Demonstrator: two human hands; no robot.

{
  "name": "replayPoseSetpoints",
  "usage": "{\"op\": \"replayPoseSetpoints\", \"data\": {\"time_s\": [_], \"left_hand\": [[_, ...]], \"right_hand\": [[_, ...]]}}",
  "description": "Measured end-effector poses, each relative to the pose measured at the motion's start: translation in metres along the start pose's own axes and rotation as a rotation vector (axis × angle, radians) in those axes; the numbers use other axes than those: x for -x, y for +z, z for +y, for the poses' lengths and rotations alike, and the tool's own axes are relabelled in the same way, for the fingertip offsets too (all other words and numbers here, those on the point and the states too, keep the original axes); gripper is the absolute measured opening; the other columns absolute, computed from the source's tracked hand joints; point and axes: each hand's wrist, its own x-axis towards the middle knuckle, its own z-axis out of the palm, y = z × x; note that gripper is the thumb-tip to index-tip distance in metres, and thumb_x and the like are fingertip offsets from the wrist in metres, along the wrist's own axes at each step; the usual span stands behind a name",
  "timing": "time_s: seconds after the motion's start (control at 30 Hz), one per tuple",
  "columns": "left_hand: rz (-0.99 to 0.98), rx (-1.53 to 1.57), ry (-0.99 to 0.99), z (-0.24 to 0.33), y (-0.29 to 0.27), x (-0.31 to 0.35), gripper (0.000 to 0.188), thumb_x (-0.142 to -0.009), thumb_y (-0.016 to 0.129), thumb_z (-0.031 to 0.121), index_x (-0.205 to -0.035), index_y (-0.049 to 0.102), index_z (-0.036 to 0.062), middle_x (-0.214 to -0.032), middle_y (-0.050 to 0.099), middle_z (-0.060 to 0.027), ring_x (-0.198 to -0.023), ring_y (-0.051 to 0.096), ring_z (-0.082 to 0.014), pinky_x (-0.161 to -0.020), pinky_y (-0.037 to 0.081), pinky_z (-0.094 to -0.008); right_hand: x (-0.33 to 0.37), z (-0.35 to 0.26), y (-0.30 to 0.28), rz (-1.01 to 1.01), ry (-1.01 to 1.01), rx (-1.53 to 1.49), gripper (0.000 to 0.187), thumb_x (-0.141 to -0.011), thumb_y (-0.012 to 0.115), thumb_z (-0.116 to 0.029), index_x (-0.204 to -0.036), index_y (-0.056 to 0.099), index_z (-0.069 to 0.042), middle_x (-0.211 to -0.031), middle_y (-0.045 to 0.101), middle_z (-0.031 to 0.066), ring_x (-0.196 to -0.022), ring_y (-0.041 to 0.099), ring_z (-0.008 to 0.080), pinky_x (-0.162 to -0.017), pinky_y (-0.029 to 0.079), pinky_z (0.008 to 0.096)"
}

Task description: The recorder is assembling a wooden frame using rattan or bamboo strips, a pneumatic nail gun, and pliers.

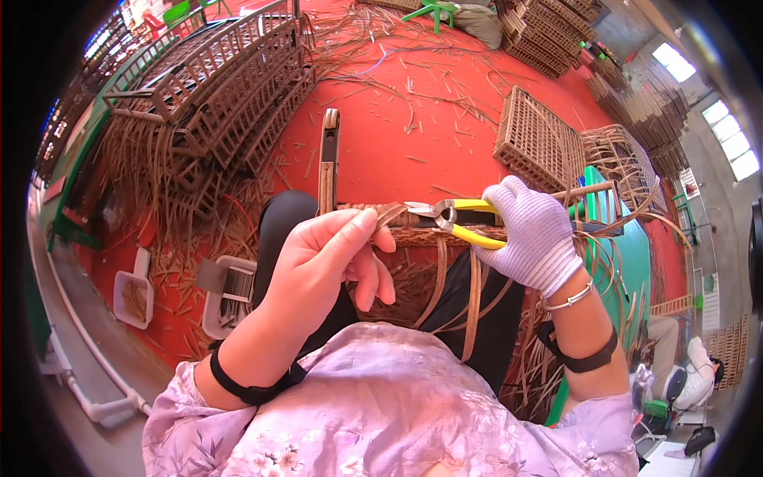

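My bare left hand (pixel 326 253) pinches the end of a short brown rattan-like strip (pixel 389 214) between thumb and forefinger, its other fingers loosely curled. My right hand (pixel 531 230), in a pale knitted glove, grips yellow-handled pruning shears (pixel 479 239). Their tips point left, close to the strip; I cannot tell whether they touch it. Across my lap, beneath both hands, lies a partly woven wicker piece (pixel 415 236) with a wooden post (pixel 328 163) sticking out away from me at its left. Several long loose strips (pixel 474 306) hang down from it over my legs.
Stacked wicker frames (pixel 214 87) with trailing strips stand at the left. A white bin (pixel 133 300) and a white tray of dark pieces (pixel 237 290) sit on the red floor, littered with offcuts. Woven panels (pixel 540 139) lie at the right, beyond a green stool (pixel 632 266).
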Motion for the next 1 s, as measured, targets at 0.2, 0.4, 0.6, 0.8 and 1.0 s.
{"op": "replayPoseSetpoints", "data": {"time_s": [0.2, 0.4, 0.6, 0.8, 1.0], "left_hand": [[0.027, 0.000, 0.007, 0.001, -0.001, -0.003, 0.033, -0.106, 0.043, 0.024, -0.090, 0.059, 0.0001, -0.053, 0.057, -0.0067, -0.051, 0.062, -0.0174, -0.052, 0.047, -0.0250], [0.008, 0.012, 0.014, -0.001, 0.000, -0.003, 0.033, -0.106, 0.043, 0.024, -0.089, 0.059, -0.0001, -0.053, 0.057, -0.0071, -0.050, 0.061, -0.0175, -0.051, 0.047, -0.0247], [0.051, -0.043, 0.029, -0.001, 0.004, -0.003, 0.033, -0.106, 0.040, 0.019, -0.090, 0.059, -0.0018, -0.048, 0.053, -0.0063, -0.043, 0.056, -0.0170, -0.048, 0.045, -0.0249], [-0.005, -0.023, 0.028, -0.003, 0.002, -0.004, 0.033, -0.106, 0.042, 0.024, -0.090, 0.058, -0.0007, -0.052, 0.056, -0.0069, -0.049, 0.061, -0.0175, -0.051, 0.047, -0.0249], [0.100, -0.065, 0.058, -0.004, 0.007, -0.005, 0.034, -0.106, 0.039, 0.018, -0.087, 0.059, -0.0020, -0.049, 0.053, -0.0060, -0.039, 0.052, -0.0145, -0.047, 0.047, -0.0255]], "right_hand": [[0.004, 0.004, 0.001, 0.018, 0.024, -0.035, 0.049, -0.067, 0.078, -0.037, -0.099, 0.059, -0.007, -0.090, 0.058, 0.0124, -0.077, 0.064, 0.0310, -0.065, 0.053, 0.0410], [0.003, 0.003, 0.003, 0.046, -0.018, -0.074, 0.047, -0.068, 0.077, -0.037, -0.099, 0.058, -0.008, -0.089, 0.057, 0.0118, -0.075, 0.064, 0.0311, -0.063, 0.052, 0.0417], [-0.004, 0.000, 0.001, -0.010, -0.017, -0.060, 0.045, -0.069, 0.076, -0.035, -0.099, 0.058, -0.008, -0.087, 0.056, 0.0115, -0.075, 0.064, 0.0314, -0.063, 0.052, 0.0432], [-0.008, -0.004, 0.002, -0.025, -0.029, -0.028, 0.046, -0.068, 0.077, -0.036, -0.100, 0.058, -0.009, -0.088, 0.056, 0.0112, -0.075, 0.064, 0.0312, -0.064, 0.052, 0.0439], [-0.014, -0.005, 0.005, -0.036, -0.066, 0.013, 0.050, -0.069, 0.077, -0.041, -0.104, 0.059, -0.010, -0.086, 0.059, 0.0097, -0.075, 0.063, 0.0309, -0.064, 0.051, 0.0433]]}}
